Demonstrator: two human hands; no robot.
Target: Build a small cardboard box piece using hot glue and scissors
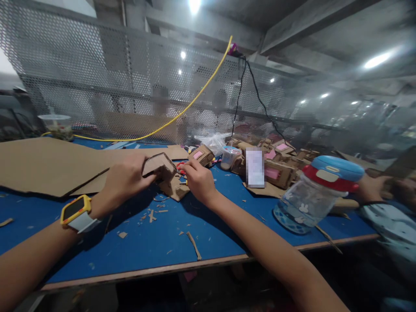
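Note:
My left hand (130,175), with a yellow-cased watch (76,211) on its wrist, is closed around a small cardboard box (159,165) and holds it tilted above the table. My right hand (200,181) is closed in a pinch at the box's right corner. What its fingers grip is too small to make out. Something red (181,167) shows just beside those fingertips, and a small yellow-tipped item (183,183) lies under the hand. Below the box is a loose cardboard piece (175,190). Another cardboard box with a pink patch (202,155) sits just behind my right hand.
Large cardboard sheets (48,162) cover the left of the blue table (136,255), which is strewn with scraps. At right stand a water bottle (308,195), a phone (255,168) and piled cardboard pieces (282,171). Another person's arm (373,188) reaches in. A yellow cable (195,102) hangs behind.

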